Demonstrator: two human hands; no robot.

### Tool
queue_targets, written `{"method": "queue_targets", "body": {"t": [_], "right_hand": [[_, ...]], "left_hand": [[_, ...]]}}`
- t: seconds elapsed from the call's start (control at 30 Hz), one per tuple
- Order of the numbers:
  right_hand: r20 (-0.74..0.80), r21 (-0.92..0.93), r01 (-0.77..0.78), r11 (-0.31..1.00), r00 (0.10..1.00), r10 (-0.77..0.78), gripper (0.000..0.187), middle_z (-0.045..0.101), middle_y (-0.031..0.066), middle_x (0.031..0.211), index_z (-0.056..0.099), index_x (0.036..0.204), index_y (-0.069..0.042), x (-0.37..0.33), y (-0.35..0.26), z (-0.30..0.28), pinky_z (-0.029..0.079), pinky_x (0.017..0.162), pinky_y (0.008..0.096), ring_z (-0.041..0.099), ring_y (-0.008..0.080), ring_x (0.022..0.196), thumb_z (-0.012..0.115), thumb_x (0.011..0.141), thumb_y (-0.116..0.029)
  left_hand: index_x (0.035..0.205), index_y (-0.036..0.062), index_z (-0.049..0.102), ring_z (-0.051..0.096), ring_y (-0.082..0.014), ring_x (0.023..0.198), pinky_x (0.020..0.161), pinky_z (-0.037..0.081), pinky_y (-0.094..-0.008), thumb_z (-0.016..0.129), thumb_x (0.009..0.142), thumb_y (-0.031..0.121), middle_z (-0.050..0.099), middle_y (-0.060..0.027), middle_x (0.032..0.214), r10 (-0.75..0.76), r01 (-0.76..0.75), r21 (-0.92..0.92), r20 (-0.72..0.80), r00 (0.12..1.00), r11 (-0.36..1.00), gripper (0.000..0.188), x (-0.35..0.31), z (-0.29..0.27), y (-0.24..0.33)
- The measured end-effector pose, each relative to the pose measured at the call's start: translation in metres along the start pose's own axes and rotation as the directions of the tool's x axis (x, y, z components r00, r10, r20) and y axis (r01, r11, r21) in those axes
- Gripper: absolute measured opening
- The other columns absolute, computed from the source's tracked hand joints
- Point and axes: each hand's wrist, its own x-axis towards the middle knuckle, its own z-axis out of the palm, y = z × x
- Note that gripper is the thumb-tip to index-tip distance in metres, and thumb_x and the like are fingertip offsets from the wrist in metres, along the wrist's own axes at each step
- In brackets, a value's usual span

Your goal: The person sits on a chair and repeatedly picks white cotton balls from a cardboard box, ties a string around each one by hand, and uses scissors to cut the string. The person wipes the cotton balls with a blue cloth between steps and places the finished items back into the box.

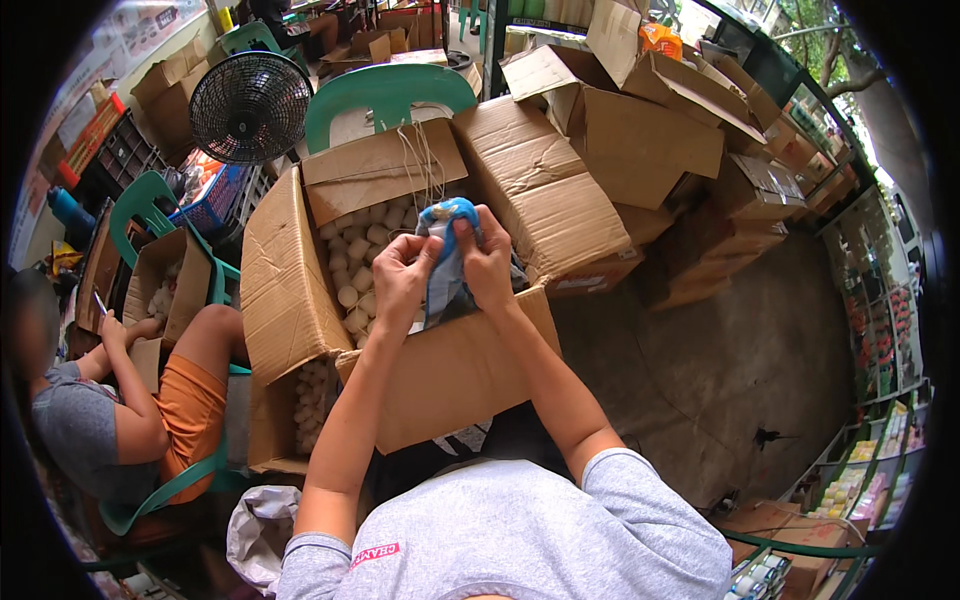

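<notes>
A crumpled blue and white plastic packet (447, 284) is held up over a large open cardboard box (450, 375). My left hand (402, 275) pinches its left edge between thumb and fingers. On the other side, my right hand (488, 262) grips the upper right part of the same packet. What the packet contains cannot be made out. Below my hands, the box holds many small whitish cylindrical pieces (348, 296), heaped mostly to the left. Thin pale strings (424, 160) hang over the far flap.
A green plastic chair (385, 92) stands behind the box, beside a black fan (250, 108). To the left, another person (110, 410) sits with a smaller box (165, 285). Cardboard boxes (650, 130) are stacked at the far right. Shelves (870, 470) line the right edge.
</notes>
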Motion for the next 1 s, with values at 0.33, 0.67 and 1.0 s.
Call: {"method": "queue_targets", "body": {"t": [0.33,0.67,1.0], "right_hand": [[0.187,0.544,-0.428,0.721,0.900,0.393,0.027,0.065,0.0007,0.100,0.058,0.113,-0.007,0.000,-0.001,0.000,0.049,0.068,0.0221,0.059,0.0061,0.081,0.054,0.099,-0.030],[0.217,0.360,-0.236,0.903,0.962,0.165,0.015,0.060,-0.0015,0.094,0.057,0.106,-0.006,-0.001,0.010,-0.003,0.045,0.070,0.0211,0.053,0.0044,0.082,0.055,0.099,-0.019],[-0.060,-0.340,0.370,0.865,0.909,-0.412,0.038,0.063,0.0182,0.101,0.051,0.107,-0.001,0.219,-0.091,-0.062,0.052,0.070,0.0326,0.065,0.0239,0.086,0.073,0.078,-0.009]], "left_hand": [[0.119,-0.0001,0.064,0.056,-0.0097,0.100,0.084,0.047,-0.0198,0.060,0.093,0.002,0.056,-0.0032,0.110,0.108,-0.093,-0.150,0.091,0.990,0.984,0.026,0.001,-0.001,-0.006],[0.115,0.0011,0.063,0.061,-0.0115,0.097,0.081,0.050,-0.0233,0.077,0.081,0.010,0.063,-0.0050,0.108,0.165,-0.164,-0.016,0.029,0.986,0.986,0.038,-0.002,0.004,0.010],[0.114,0.0062,0.063,0.043,0.0040,0.060,0.052,0.034,-0.0117,0.078,0.077,0.000,0.064,0.0021,0.099,0.234,-0.240,-0.103,-0.062,0.970,0.965,0.041,0.001,0.004,0.011]]}}
